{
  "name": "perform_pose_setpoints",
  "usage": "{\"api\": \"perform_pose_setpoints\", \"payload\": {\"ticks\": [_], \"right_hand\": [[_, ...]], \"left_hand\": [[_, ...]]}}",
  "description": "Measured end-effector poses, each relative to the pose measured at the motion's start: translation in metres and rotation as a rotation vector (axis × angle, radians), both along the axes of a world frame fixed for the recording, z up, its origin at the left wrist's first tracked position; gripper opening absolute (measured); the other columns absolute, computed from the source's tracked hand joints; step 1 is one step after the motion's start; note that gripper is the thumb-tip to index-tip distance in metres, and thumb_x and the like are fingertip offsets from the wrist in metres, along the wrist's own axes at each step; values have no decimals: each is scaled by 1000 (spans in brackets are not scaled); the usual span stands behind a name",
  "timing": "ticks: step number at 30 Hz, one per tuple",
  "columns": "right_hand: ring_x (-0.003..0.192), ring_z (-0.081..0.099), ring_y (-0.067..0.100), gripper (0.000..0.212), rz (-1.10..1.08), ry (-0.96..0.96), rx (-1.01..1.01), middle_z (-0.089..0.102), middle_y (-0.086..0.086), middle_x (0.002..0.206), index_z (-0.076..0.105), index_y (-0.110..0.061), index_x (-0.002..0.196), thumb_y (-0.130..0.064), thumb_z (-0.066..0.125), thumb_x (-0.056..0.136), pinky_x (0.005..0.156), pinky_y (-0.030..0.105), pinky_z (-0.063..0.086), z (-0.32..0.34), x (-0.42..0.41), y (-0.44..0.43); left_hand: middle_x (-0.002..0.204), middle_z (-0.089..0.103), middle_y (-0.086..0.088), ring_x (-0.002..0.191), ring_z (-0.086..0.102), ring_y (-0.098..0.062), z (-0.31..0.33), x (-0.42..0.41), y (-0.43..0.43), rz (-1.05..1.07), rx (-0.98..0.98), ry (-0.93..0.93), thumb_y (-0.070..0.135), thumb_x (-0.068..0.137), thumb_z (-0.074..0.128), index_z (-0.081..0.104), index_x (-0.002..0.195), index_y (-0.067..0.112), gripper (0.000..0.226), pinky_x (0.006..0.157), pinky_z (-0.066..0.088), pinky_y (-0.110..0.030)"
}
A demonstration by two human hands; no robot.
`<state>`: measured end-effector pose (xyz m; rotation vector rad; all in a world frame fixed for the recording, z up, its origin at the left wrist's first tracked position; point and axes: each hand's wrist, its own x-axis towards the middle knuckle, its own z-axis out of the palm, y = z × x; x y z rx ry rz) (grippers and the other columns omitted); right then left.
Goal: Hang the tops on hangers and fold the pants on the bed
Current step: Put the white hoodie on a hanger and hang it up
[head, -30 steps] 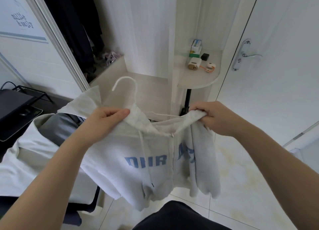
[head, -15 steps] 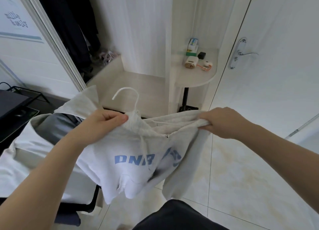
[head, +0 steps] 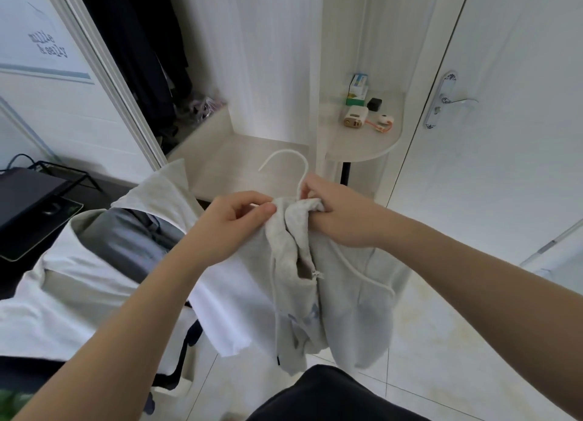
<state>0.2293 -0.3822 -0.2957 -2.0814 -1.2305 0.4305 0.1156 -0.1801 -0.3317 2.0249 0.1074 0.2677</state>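
A light grey zip hoodie hangs in front of me, bunched at the neck, its drawstring and zipper pull showing. A white hanger sticks up out of the collar; only its hook and neck are visible. My left hand pinches the left side of the collar fabric. My right hand grips the right side of the collar just beside the hanger's neck. The two hands are close together.
More pale and grey clothes lie over a chair at my left. An open wardrobe with dark garments stands behind, a small shelf with chargers and boxes beside it. A white door is at right. Tiled floor lies below.
My right hand has moved left and up to the hanger's neck, bringing the collar sides together. The hoodie's front has folded in, so its blue lettering is mostly hidden.
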Motion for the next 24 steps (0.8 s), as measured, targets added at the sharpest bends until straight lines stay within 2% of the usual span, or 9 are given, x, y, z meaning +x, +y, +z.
{"api": "perform_pose_setpoints", "payload": {"ticks": [2, 5, 8, 10, 13, 17, 19, 21, 24], "right_hand": [[70, 49, 1, 21, 7, 54, 62, 56, -10, 80, 50, -29, 87, -12, 58, 95, 66, 20, 38, 2, 7, -5], [82, 59, 0, 10, 41, 85, 70, 66, -7, 87, 64, -22, 86, -13, 58, 88, 77, 21, 45, 8, 19, -22], [96, 66, 26, 20, 38, 111, 83, 71, 10, 95, 69, -3, 93, -14, 57, 81, 92, 46, 49, 12, 35, -45], [99, 65, 29, 19, 56, 125, 64, 71, 9, 99, 70, -8, 95, -20, 61, 83, 93, 52, 49, 10, 41, -54], [101, 66, 14, 8, 126, 171, -35, 72, -4, 104, 73, -38, 89, -34, 70, 84, 91, 34, 49, 3, 38, -54], [88, 67, 0, 10, 88, 193, 13, 74, -10, 93, 76, -34, 86, -36, 69, 92, 78, 11, 46, 1, 33, -48], [71, 60, 5, 25, 82, 204, 0, 66, 1, 77, 71, -20, 74, -30, 66, 97, 71, 16, 45, 0, 36, -48], [67, 48, 13, 37, 95, 275, -72, 52, 3, 71, 58, -3, 72, -31, 63, 95, 69, 30, 39, 0, 36, -46], [61, 43, 15, 48, 89, 206, -221, 48, 0, 64, 51, -9, 64, -44, 58, 96, 65, 30, 38, -2, 33, -37]], "left_hand": [[65, 60, 0, 56, 47, -18, 3, -2, 3, -51, -83, 16, 53, 82, 70, 67, 106, 36, 30, 54, 41, -25], [71, 68, 3, 65, 58, -11, 6, -5, 15, 4, -10, -5, 38, 82, 84, 69, 98, 38, 22, 63, 47, -25], [75, 73, 13, 71, 64, 0, 6, -11, 30, 151, 48, -62, 18, 89, 77, 76, 80, 40, 23, 69, 48, -15], [69, 69, 16, 66, 60, 1, 4, -15, 36, 203, 12, -82, 11, 92, 72, 76, 74, 37, 32, 64, 45, -12], [65, 62, 13, 65, 53, -9, 5, -13, 32, 222, 85, -42, 13, 97, 67, 69, 74, 35, 32, 64, 43, -27], [77, 60, -15, 68, 50, -17, 4, -13, 27, 239, 164, -22, 16, 101, 59, 58, 79, 26, 24, 65, 41, -33], [74, 55, -10, 62, 47, -9, 2, -17, 26, 261, 214, -16, 19, 102, 56, 56, 83, 24, 20, 60, 41, -27], [72, 53, 0, 59, 45, -4, 0, -20, 24, 267, 244, -18, 20, 103, 54, 55, 85, 23, 19, 59, 39, -27], [69, 50, 11, 60, 44, -5, -2, -18, 18, 233, 237, -19, 19, 104, 53, 52, 83, 26, 22, 61, 38, -27]]}}
